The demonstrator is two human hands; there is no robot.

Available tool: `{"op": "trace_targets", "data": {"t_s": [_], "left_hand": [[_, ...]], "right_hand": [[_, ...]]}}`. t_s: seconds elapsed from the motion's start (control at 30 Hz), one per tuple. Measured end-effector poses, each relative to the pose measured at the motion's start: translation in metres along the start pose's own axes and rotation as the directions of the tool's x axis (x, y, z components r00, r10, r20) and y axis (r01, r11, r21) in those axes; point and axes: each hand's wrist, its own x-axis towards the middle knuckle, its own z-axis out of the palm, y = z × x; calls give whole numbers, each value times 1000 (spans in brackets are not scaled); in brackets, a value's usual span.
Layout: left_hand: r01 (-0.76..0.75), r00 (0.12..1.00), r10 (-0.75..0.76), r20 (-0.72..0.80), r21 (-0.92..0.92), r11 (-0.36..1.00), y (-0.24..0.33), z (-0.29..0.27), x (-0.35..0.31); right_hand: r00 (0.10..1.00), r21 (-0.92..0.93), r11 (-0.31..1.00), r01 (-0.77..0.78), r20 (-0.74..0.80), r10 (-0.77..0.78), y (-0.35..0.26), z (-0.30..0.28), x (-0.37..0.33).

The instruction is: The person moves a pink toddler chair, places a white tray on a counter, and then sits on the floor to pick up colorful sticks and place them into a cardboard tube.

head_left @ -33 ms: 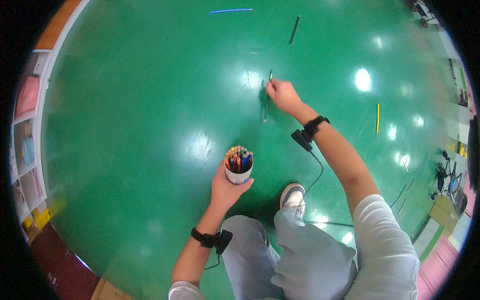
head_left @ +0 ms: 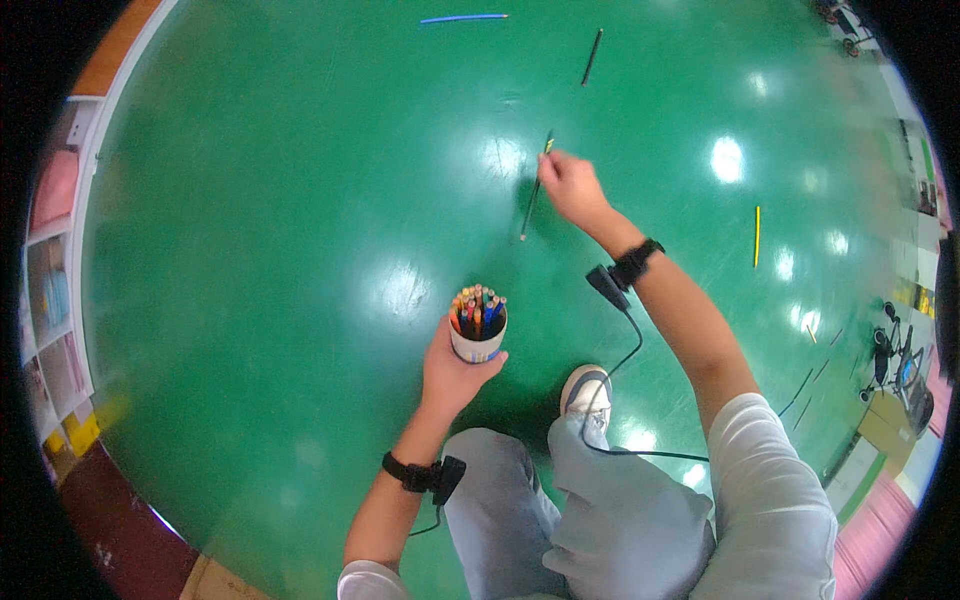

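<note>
My left hand (head_left: 455,370) is wrapped round a pale cup (head_left: 478,350), held upright above the floor. Several colored pencils (head_left: 478,305) stand in the cup, orange, red, blue and dark ones among them. Farther off and to the right, my right hand (head_left: 573,186) pinches a dark green pencil (head_left: 531,207) near its upper end. That pencil slants, its lower end pointing toward me, apart from the cup. Beyond the hand, a black pencil (head_left: 592,57) and a blue pencil (head_left: 464,18) lie on the floor. A yellow pencil (head_left: 757,238) lies to the right.
Several more thin pencils (head_left: 796,392) lie scattered on the green floor (head_left: 250,250) at the right. A small wheeled cart (head_left: 895,360) and a cardboard box (head_left: 887,427) stand at the right edge. White shelves (head_left: 50,290) line the left. My shoe (head_left: 586,392) is near the cup.
My right hand has shifted slightly to the right and away from me, and the green pencil in it leans more. The left hand and cup are nearly still.
</note>
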Motion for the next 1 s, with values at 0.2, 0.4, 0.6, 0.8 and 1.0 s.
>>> {"op": "trace_targets", "data": {"t_s": [0.2,0.4,0.6,0.8,1.0], "left_hand": [[1,1000,-1,1,36,999,19,6,9],[-22,1000,22,0,71,997,15,16,13],[-37,997,41,-65,66,997,17,8,19],[28,998,-24,-64,63,998,-12,7,4],[80,989,-75,-127,38,996,-24,13,-25]], "right_hand": [[976,435,892,125,-216,-31,-96,-65,-78],[892,367,814,450,-229,-390,-102,-60,-97],[987,481,862,159,-96,-128,-76,-44,-103],[1000,66,998,3,-22,-1,-30,20,-20],[809,-327,745,581,128,-574,-47,77,54]]}}
